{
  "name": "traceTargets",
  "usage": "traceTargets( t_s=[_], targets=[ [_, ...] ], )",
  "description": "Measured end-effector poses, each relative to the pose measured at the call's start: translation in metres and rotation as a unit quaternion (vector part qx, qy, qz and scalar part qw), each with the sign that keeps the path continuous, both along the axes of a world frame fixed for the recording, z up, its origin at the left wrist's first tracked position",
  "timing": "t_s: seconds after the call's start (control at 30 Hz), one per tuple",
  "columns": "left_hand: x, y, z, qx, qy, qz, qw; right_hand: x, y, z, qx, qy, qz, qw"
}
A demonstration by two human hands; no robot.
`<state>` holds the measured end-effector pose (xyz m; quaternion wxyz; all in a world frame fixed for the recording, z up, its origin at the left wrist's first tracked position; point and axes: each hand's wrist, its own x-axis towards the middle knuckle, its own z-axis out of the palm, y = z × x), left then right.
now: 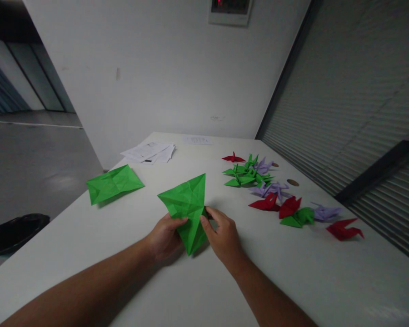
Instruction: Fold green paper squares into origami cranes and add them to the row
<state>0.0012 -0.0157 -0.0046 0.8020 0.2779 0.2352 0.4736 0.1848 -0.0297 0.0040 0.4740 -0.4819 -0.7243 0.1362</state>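
Person's two bare hands, seen from above, hold a green paper [188, 195] over the near-middle of a white table [184, 295]. L hand [165, 236] is clamped on its lower L side, thumb on top, fingers mostly hidden underneath. R hand [223, 234] has thumb & index finger close together, pinching the R edge. The paper is creased and partly folded, w/ pointed corners up top and a tip aimed at the viewer; by its look it's approx. midway, no head, tail or wings shaped yet. On the L, near the table edge, lies a 2nd sheet [115, 183], also green, creased but opened out, so seemingly less far along. On the R, well apart from the hands, is a loose spread of folded birds that look done: red birds [344, 230], green birds [241, 181] & purple birds [327, 212]; some overlap, so exact no. can't be told. So, as far as shown, the held paper and the 2nd sheet are what's left unfinished. Printed papers [148, 152] lie at the far L.
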Motion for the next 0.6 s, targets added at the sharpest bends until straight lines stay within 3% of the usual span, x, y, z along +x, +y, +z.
traceTargets(
  t_s=[0.23, 0.43, 0.6],
  targets=[
    [-0.002, -0.002, -0.009, 0.026, 0.024, -0.012, 0.999, 0.003, 0.001, 0.000, 0.027, 0.001, -0.006, 1.000],
    [0.000, -0.004, 0.000, 0.038, 0.028, -0.003, 0.999, 0.005, 0.001, 0.003, 0.027, -0.009, 0.002, 1.000],
    [-0.001, 0.001, 0.004, 0.005, 0.016, 0.012, 1.000, 0.005, 0.002, 0.000, 0.025, -0.003, 0.021, 0.999]
  ],
)
